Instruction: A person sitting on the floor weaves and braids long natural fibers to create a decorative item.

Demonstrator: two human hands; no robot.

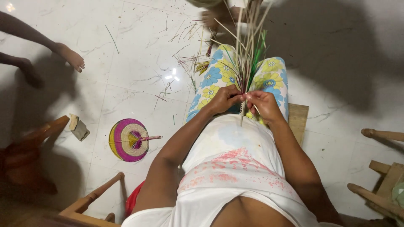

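- Bottom centre: the person's white shirt fills the near frame, both arms reaching up toward mid-frame.
- Left hand (pixel 226 99) is curled tight, fingers pinched around the base of a bundle of reed strips (pixel 245 54) at frame centre, over the lap.
- Right hand (pixel 263 103) is also closed narrow, fingertips nipping the same strips just beside the left hand; the two hands are nearly touching.
- The strips fan upward from the grip toward the top centre, mixed natural, green and dark purple; a few short ends hang below the hands.
- Progress, as I judge it: early. Only a tight knot or start at the gripped base shows, no woven face visible yet; nearly all the strip length is loose, so most of the weaving is left.
- Under the hands are flowered trousers (pixel 214 80) on a wooden seat (pixel 298 120), centre right.
- Left of centre, on the white marble floor (pixel 126 54), lies a finished round woven fan (pixel 127 140), pink, purple and yellow, with handle.
- Loose strip scraps (pixel 181 63) are scattered on the floor at upper centre.
- Wooden chair parts (pixel 97 195) sit at lower left, more at the right edge.
- Upper left: another person's bare foot (pixel 70 56); another foot (pixel 210 17) at top centre.
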